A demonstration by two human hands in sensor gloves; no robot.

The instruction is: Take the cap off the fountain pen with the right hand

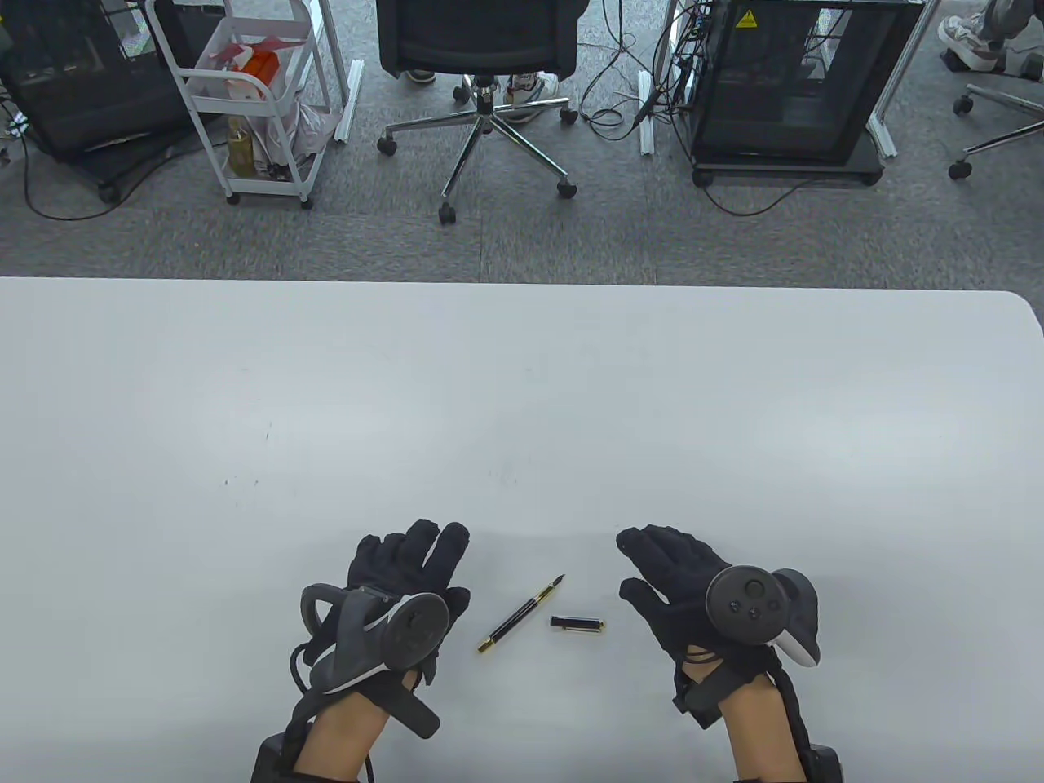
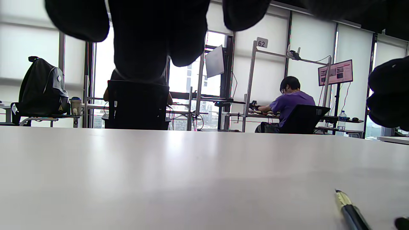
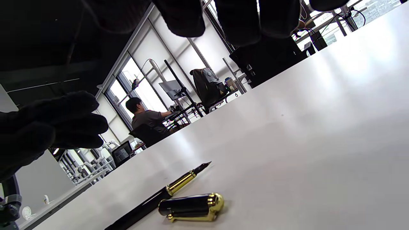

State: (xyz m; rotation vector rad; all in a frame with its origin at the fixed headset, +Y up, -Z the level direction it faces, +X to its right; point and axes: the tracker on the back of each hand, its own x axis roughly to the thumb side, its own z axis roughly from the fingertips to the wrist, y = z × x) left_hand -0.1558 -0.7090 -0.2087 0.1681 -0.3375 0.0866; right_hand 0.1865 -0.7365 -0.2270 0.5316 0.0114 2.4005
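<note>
The fountain pen [image 1: 522,614] lies uncapped on the white bench [image 1: 522,408], slanted, with its nib pointing up and to the right and its gold end toward the near edge. The fountain pen cap [image 1: 577,624] lies just beside it on the right, apart from the barrel and roughly level across the table view, its gold band at the right end. In the right wrist view the cap [image 3: 191,207] rests in front of the pen [image 3: 166,193], clip side down against the bench.

Both things sit between the two hands, and neither hand touches them. The left hand [image 1: 408,583] is to the left of the pen, palm down, fingers stretched forward and close together, its grip loose and holding nothing. The right hand [image 1: 673,583] is to the right of the cap, palm down, fingers extended and angled up and leftward, thumb spread out toward the cap; its grip is also slack and empty. A tracker sits on the back of each hand.
</note>
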